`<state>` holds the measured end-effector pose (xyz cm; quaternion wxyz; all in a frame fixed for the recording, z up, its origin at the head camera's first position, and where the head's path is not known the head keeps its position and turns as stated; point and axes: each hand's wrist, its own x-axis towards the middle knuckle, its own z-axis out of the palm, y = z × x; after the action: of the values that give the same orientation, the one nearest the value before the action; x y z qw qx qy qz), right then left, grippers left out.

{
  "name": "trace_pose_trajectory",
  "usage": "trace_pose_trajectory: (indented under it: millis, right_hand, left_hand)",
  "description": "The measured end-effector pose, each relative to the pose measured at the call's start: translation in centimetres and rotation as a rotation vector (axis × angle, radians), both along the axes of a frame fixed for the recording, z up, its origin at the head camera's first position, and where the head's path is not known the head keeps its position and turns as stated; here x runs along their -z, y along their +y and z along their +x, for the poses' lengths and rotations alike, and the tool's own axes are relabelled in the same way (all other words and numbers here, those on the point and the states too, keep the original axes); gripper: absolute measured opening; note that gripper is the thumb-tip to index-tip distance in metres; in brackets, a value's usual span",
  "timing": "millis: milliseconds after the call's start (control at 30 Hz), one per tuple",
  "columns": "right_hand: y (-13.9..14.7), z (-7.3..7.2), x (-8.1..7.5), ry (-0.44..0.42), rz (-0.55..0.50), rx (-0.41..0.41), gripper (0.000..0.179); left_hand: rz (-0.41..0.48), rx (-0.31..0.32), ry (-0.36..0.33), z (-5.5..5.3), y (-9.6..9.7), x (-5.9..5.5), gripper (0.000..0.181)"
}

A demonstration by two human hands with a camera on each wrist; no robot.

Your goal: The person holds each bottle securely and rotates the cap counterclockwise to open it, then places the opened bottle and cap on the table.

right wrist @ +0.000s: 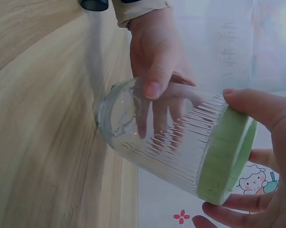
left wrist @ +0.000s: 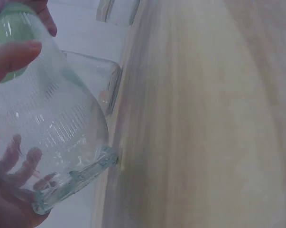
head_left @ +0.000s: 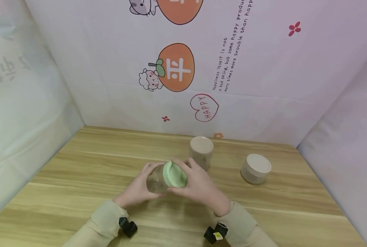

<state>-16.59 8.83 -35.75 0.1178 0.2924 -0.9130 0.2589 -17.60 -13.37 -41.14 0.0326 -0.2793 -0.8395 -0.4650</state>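
Observation:
Tilted between both hands is a clear ribbed glass jar (head_left: 155, 181) with a pale green lid (head_left: 174, 175). My left hand (head_left: 138, 188) grips the glass body, its fingers showing through the glass in the right wrist view. The right hand (head_left: 198, 183) holds the lid by its rim, thumb (right wrist: 256, 104) on one side and fingers on the other. The lid sits on the jar's mouth. In the right wrist view the jar's base (right wrist: 105, 114) is low, close over the wooden table. Nothing shows inside the jar.
Just behind the right hand stands a taller jar (head_left: 201, 154) with a pale lid. A short, wide jar (head_left: 255, 168) with a white lid is farther right. White printed sheets (head_left: 115, 85) wall in the back and sides of the wooden table (head_left: 87, 157).

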Motion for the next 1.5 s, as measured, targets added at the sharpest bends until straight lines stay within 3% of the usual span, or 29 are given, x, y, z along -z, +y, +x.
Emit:
trace_pose_trajectory:
  millis: [200, 367, 500, 733, 1000, 1300, 1500]
  right_hand:
    - [0.5, 0.1, 0.0, -0.016, -0.014, 0.001, 0.082]
    - [0.8, 0.6, 0.3, 0.052, -0.075, -0.036, 0.08]
    - [0.7, 0.6, 0.5, 0.081, -0.091, -0.036, 0.08]
    - [0.4, 1.1, 0.7, 0.045, -0.118, 0.022, 0.082]
    - [0.2, 1.5, 1.6, 0.089, -0.199, 0.002, 0.079]
    - [0.2, 1.5, 2.1, 0.116, -0.203, -0.016, 0.08]
    - [0.7, 1.1, 2.4, 0.183, -0.205, -0.047, 0.081]
  left_hand:
    - [-0.03, 0.053, -0.015, -0.7, 0.0, 0.4, 0.096]
    - [-0.072, 0.117, 0.001, -0.9, 0.1, 0.6, 0.096]
    - [-0.056, 0.115, -0.006, -0.9, 0.1, 0.3, 0.096]
    - [-0.052, 0.146, -0.026, -1.4, 0.0, -0.2, 0.093]
    - [-0.029, 0.126, -0.033, -1.1, 0.0, 0.2, 0.091]
    - [-0.031, 0.107, -0.079, -0.7, -0.1, 0.0, 0.093]
    - [-0.036, 0.103, -0.093, -0.9, 0.3, -0.3, 0.093]
